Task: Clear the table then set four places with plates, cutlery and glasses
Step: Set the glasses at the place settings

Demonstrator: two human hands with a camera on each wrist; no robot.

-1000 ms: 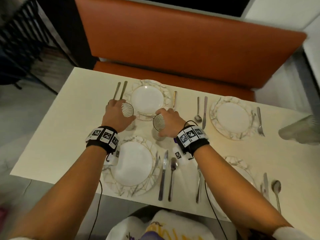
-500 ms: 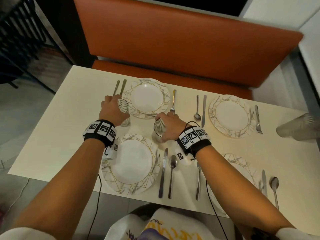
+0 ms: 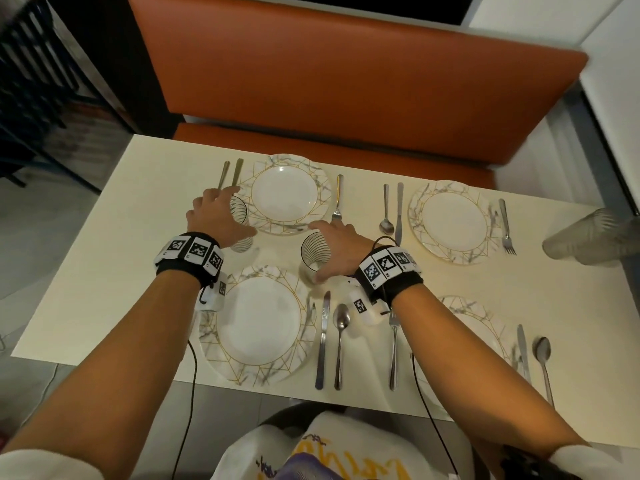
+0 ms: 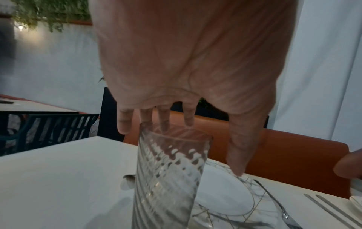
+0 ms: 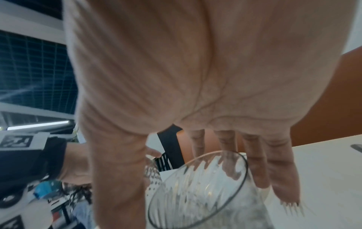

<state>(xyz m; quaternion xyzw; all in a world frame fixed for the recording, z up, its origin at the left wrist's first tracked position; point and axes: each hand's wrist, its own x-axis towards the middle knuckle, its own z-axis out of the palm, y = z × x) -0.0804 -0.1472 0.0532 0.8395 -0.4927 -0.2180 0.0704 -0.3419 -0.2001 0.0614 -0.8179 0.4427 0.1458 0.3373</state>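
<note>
Two ribbed clear glasses stand on the cream table (image 3: 104, 258). The left glass (image 3: 239, 221) (image 4: 166, 178) is beside the far left plate (image 3: 289, 194). My left hand (image 3: 239, 211) (image 4: 186, 139) hovers around it with fingers spread and straight, not gripping. The right glass (image 3: 317, 263) (image 5: 197, 193) stands between the far left plate and the near left plate (image 3: 258, 322). My right hand (image 3: 323, 251) (image 5: 195, 170) is cupped loosely about it, fingers extended behind it and thumb by its base. Further plates lie at far right (image 3: 453, 221) and near right (image 3: 479, 318), each with cutlery alongside.
A blurred clear glass object (image 3: 595, 237) shows at the table's right edge. An orange bench (image 3: 346, 81) runs along the far side. Knives, forks and spoons lie between the plates, including a knife (image 3: 323, 337) and a spoon (image 3: 341, 337) just behind my right wrist.
Both hands gripped their glasses earlier. Now the fingers of both have straightened and spread off the glasses, which stand on the table.
</note>
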